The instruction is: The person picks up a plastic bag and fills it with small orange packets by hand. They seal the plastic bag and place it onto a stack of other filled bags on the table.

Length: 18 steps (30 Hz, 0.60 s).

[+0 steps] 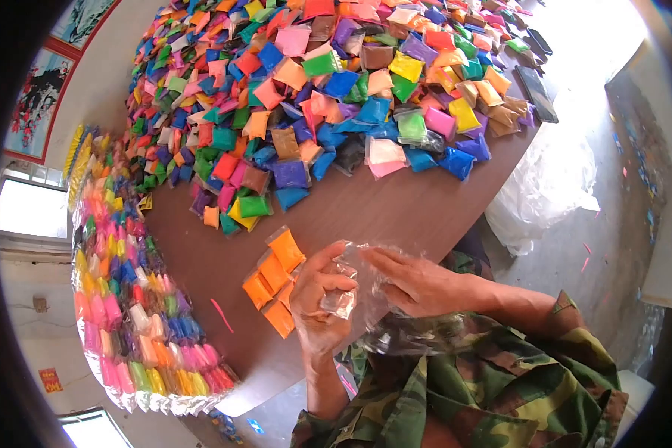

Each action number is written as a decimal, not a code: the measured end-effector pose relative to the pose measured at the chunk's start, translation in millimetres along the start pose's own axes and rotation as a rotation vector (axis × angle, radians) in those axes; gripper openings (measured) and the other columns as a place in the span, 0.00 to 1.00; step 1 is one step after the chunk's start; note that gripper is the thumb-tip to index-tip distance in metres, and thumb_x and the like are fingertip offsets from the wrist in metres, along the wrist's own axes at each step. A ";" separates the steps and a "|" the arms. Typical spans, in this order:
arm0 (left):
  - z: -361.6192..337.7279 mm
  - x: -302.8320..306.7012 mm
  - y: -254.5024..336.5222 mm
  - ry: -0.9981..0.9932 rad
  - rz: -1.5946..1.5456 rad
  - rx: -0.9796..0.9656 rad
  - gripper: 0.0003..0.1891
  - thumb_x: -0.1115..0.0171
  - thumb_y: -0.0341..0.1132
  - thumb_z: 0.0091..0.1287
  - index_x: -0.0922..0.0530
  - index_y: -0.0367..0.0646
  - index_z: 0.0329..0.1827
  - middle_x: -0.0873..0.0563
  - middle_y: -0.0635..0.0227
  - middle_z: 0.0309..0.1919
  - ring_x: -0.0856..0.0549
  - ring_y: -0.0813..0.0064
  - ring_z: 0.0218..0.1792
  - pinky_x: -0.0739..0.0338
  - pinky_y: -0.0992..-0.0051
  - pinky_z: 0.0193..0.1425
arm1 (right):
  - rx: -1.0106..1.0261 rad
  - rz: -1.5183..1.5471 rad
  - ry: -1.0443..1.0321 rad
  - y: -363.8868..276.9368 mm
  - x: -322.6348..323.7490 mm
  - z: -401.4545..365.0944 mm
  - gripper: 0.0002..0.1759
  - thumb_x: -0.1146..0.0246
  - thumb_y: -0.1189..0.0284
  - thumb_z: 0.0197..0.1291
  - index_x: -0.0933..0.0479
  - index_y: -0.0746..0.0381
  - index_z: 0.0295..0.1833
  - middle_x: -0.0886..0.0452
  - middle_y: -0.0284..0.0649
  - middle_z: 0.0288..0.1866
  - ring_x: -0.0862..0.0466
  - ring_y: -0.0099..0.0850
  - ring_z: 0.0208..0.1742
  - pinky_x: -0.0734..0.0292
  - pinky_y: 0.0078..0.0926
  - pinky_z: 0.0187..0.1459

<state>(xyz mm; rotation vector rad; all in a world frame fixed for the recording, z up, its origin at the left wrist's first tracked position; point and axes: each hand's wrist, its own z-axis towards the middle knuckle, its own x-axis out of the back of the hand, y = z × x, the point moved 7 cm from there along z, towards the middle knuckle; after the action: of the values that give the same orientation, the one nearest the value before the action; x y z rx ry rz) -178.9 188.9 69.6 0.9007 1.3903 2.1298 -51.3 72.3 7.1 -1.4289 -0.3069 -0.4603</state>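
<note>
In the head view, a crinkled clear plastic bag (377, 299) is stretched between my two hands, over the table's near edge. My left hand (319, 302) has its fingers curled around a bunched part of it. My right hand (414, 282) lies palm down on the other side, its fingers straight and close together, with the plastic against the fingertips and under the thumb. More of the film hangs down over my camouflage sleeve (493, 351). Just beyond my left hand, several flat orange packets (275, 272) lie in a small cluster on the brown table (351, 216).
A large heap of colourful packets (321, 89) covers the table's far part. Long strips of coloured packets (138, 299) line the left edge. A pink strip (222, 316) lies nearby. A dark phone (536, 93) rests at the right edge, above a plastic sheet (549, 187).
</note>
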 end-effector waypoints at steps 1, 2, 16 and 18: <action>-0.4 -1.6 5.6 -0.015 0.085 -0.008 0.07 0.26 0.21 0.62 0.14 0.38 0.41 0.14 0.46 0.69 0.08 0.64 0.57 0.13 0.65 0.65 | -0.001 -0.122 0.066 0.9 1.2 1.5 0.36 0.35 0.73 0.73 0.35 0.68 0.84 0.33 0.62 0.85 0.29 0.60 0.83 0.26 0.53 0.76; -2.2 -1.1 2.6 -0.011 0.095 0.010 0.08 0.26 0.21 0.61 0.14 0.38 0.41 0.13 0.46 0.69 0.08 0.65 0.57 0.14 0.65 0.66 | -0.020 -0.221 0.074 0.1 1.8 1.5 0.36 0.35 0.74 0.72 0.34 0.67 0.83 0.33 0.61 0.84 0.27 0.60 0.81 0.25 0.53 0.76; -41.1 -17.7 -5.4 -0.004 0.452 0.014 0.17 0.31 0.16 0.61 0.09 0.40 0.52 0.08 0.53 0.60 0.07 0.53 0.58 0.13 0.61 0.67 | -0.188 -0.024 0.236 4.0 30.9 9.9 0.36 0.36 0.84 0.66 0.30 0.68 0.81 0.27 0.61 0.81 0.24 0.61 0.78 0.23 0.50 0.74; -44.5 -25.5 -4.8 -0.065 0.514 -0.005 0.19 0.31 0.16 0.61 0.08 0.40 0.54 0.09 0.52 0.63 0.08 0.54 0.60 0.13 0.60 0.67 | 0.010 -0.248 0.284 -5.9 36.9 11.8 0.35 0.35 0.85 0.66 0.29 0.68 0.79 0.30 0.60 0.83 0.26 0.62 0.80 0.23 0.51 0.75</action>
<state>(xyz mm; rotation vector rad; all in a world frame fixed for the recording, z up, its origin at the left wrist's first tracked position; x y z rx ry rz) -193.3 145.7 45.5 1.4350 1.2118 2.4328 -21.1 79.1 31.1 -1.3004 -0.2570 -0.8537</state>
